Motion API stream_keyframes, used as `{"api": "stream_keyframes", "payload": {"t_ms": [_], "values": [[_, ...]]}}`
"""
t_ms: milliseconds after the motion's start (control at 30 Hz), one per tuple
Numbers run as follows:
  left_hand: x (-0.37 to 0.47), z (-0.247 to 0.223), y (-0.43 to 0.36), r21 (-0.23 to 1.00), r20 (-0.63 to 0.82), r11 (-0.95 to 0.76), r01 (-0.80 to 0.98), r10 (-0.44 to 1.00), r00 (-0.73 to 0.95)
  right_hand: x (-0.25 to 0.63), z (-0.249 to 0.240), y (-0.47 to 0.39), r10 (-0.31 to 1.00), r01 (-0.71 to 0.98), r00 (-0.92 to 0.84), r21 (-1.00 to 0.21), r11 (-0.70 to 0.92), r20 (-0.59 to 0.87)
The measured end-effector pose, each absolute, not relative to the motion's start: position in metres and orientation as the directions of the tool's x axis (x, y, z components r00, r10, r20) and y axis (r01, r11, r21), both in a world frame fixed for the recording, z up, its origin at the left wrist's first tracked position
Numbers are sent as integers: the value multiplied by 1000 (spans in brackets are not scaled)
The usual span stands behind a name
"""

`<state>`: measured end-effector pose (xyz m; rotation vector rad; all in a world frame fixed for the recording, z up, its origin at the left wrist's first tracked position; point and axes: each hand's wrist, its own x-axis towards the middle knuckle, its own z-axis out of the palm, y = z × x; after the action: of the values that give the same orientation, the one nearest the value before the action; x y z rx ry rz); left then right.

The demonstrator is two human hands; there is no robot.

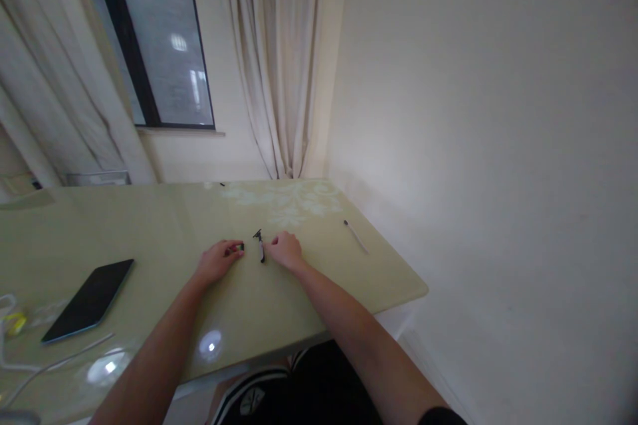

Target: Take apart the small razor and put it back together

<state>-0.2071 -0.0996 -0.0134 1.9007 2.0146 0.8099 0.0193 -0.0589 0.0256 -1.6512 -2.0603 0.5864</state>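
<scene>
My left hand [219, 260] rests low over the table with its fingers closed on a small dark piece [242, 247], which shows a hint of green; its exact kind is too small to make out. Right of it is a small razor [262, 251], its dark head at the far end and its handle pointing toward me. My right hand [285, 250] is curled, its fingertips at the right side of the razor's handle. The fingers look closed on the handle, though the grip itself is partly hidden. A short gap separates the dark piece from the razor.
A toothbrush-like white stick [356, 237] with a dark tip lies to the right on the glossy table [319, 305]. At the left are a black tablet [90, 300], a white cable [64, 360] and a yellow item [16, 324]. A small dark bit [222, 184] lies at the back edge.
</scene>
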Motion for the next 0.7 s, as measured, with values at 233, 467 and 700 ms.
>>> {"api": "stream_keyframes", "payload": {"t_ms": [233, 467, 700], "values": [[-213, -19, -94, 602, 191, -37, 798, 977, -99, 165, 44, -37, 959, 892, 27, -441, 105, 282], [-215, -21, -95, 626, 189, -19, 780, 974, -128, 240, 27, -35, 940, 965, 107, -260, -21, 323], [-216, -19, -98, 642, 202, -17, 767, 968, -148, 163, 26, -46, 954, 931, -154, -286, 226, 256]]}}
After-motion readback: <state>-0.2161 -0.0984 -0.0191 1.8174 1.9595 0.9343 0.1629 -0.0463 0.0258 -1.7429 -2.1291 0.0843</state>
